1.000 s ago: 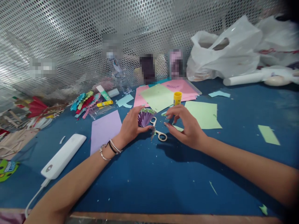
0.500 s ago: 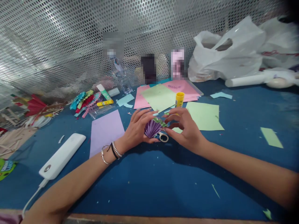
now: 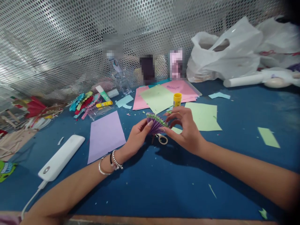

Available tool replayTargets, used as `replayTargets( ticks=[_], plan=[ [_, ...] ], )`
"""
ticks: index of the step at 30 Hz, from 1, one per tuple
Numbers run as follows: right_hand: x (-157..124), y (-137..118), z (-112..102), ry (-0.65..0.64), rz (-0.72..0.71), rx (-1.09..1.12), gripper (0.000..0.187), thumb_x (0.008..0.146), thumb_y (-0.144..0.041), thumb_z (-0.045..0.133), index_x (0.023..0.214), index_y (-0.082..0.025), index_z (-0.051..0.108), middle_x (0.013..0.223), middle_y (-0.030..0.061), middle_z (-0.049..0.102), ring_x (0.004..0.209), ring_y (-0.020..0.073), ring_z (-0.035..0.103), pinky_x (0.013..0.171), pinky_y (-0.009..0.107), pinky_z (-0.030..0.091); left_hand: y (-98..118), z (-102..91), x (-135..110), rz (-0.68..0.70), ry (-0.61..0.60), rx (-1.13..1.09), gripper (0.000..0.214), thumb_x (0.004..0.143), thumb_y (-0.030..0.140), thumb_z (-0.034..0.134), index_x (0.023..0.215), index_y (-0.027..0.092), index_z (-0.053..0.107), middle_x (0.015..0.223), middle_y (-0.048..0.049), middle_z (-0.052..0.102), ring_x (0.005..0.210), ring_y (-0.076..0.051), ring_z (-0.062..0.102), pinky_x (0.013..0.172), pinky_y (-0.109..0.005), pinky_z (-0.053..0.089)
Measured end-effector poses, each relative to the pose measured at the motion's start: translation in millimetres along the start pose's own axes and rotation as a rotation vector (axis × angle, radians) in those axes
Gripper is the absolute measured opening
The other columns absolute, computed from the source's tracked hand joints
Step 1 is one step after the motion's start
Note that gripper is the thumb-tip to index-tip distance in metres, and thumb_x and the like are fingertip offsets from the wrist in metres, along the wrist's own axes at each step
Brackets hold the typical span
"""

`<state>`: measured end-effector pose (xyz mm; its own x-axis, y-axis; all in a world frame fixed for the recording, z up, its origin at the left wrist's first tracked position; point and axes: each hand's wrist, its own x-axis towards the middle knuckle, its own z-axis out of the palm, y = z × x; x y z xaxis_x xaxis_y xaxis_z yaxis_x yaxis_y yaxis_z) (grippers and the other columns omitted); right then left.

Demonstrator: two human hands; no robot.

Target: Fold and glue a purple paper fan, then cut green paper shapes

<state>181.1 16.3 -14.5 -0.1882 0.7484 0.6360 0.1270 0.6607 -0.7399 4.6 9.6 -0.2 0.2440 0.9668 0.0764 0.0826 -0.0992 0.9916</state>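
Note:
Both my hands hold a small pleated purple paper fan (image 3: 155, 124) with a green fringed edge, just above the blue table (image 3: 150, 175). My left hand (image 3: 138, 137), with bracelets at the wrist, pinches the fan's lower left side. My right hand (image 3: 185, 128) pinches its right edge with thumb and fingertips. White-handled scissors (image 3: 161, 138) lie on the table right under the fan, partly hidden by it.
A purple sheet (image 3: 106, 134) lies to the left, green sheets (image 3: 205, 116) and pink sheets (image 3: 180, 89) behind, with a yellow glue stick (image 3: 177, 99) upright among them. A white power bank (image 3: 62, 157) with cable sits at the left. Plastic bags (image 3: 225, 53) fill the back right; perforated metal wall behind.
My two hands came together on the fan. The left hand shifted its grip lower and turned the fan so its green edge faces up and left.

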Motion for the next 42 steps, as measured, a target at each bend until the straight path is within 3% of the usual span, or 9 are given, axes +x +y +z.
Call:
replayTargets(
  ticks=[5, 11, 17, 20, 24, 37, 42],
  plan=[
    [1, -1, -5, -0.008, -0.032, -0.028, 0.041, 0.077, -0.015, 0.056, 0.11, -0.024, 0.033, 0.105, 0.0057, 0.047, 0.087, 0.0158, 0.054, 0.063, 0.031, 0.049, 0, -1.3, 1, -0.108, -0.065, -0.073, 0.031, 0.079, 0.034, 0.059, 0.105, 0.02, 0.051, 0.083, -0.0006, 0.065, 0.072, -0.011, 0.062, 0.066, -0.022, 0.049],
    [-1, 2, -3, -0.095, 0.002, -0.039, 0.043, 0.076, -0.014, 0.057, 0.11, -0.024, 0.032, 0.105, 0.0057, 0.049, 0.087, 0.0153, 0.053, 0.065, 0.03, 0.049, -4, -1.6, 0, -0.148, -0.138, -0.037, 0.03, 0.076, 0.033, 0.064, 0.098, 0.019, 0.049, 0.074, 0.0004, 0.066, 0.065, -0.012, 0.063, 0.063, -0.023, 0.049],
    [-1, 1, -3, -0.116, 0.04, -0.003, 0.041, 0.079, -0.017, 0.056, 0.111, -0.024, 0.031, 0.106, 0.0061, 0.049, 0.087, 0.015, 0.052, 0.066, 0.03, 0.048, -3, -0.9, 1, -0.119, -0.079, -0.089, 0.026, 0.079, 0.034, 0.06, 0.095, 0.019, 0.047, 0.072, 0.0009, 0.066, 0.062, -0.012, 0.063, 0.059, -0.021, 0.049],
    [1, 0, -2, -0.081, 0.059, 0.007, 0.045, 0.077, -0.021, 0.06, 0.11, -0.025, 0.029, 0.108, 0.0056, 0.048, 0.085, 0.0149, 0.052, 0.064, 0.03, 0.048, -5, -2.7, 4, -0.077, 0.054, -0.117, 0.027, 0.08, 0.036, 0.059, 0.096, 0.019, 0.045, 0.069, 0.0015, 0.064, 0.058, -0.01, 0.061, 0.056, -0.021, 0.048],
    [2, 1, 0, -0.066, 0.079, 0.019, 0.052, 0.073, -0.024, 0.065, 0.109, -0.025, 0.029, 0.11, 0.0055, 0.047, 0.087, 0.0153, 0.053, 0.063, 0.03, 0.05, -7, -5.2, 9, -0.03, 0.203, -0.215, 0.032, 0.081, 0.037, 0.057, 0.104, 0.02, 0.043, 0.081, -0.0005, 0.062, 0.069, -0.011, 0.062, 0.068, -0.025, 0.051],
    [3, 0, 0, 0.047, 0.034, 0.124, 0.051, 0.072, -0.01, 0.062, 0.108, -0.028, 0.03, 0.103, 0.0013, 0.047, 0.078, 0.011, 0.055, 0.061, 0.027, 0.048, -6, -4.6, 9, 0.026, 0.235, -0.259, 0.03, 0.082, 0.035, 0.058, 0.103, 0.019, 0.044, 0.106, -0.007, 0.058, 0.09, -0.017, 0.061, 0.077, -0.033, 0.053],
    [3, 2, 0, 0.064, 0.013, 0.096, 0.052, 0.072, -0.009, 0.061, 0.108, -0.028, 0.031, 0.102, 0.0013, 0.048, 0.079, 0.0116, 0.054, 0.061, 0.027, 0.048, -6, -4.8, 10, 0.005, 0.235, -0.267, 0.03, 0.08, 0.035, 0.059, 0.1, 0.019, 0.043, 0.1, -0.0062, 0.06, 0.086, -0.017, 0.062, 0.075, -0.033, 0.054]
  ],
)
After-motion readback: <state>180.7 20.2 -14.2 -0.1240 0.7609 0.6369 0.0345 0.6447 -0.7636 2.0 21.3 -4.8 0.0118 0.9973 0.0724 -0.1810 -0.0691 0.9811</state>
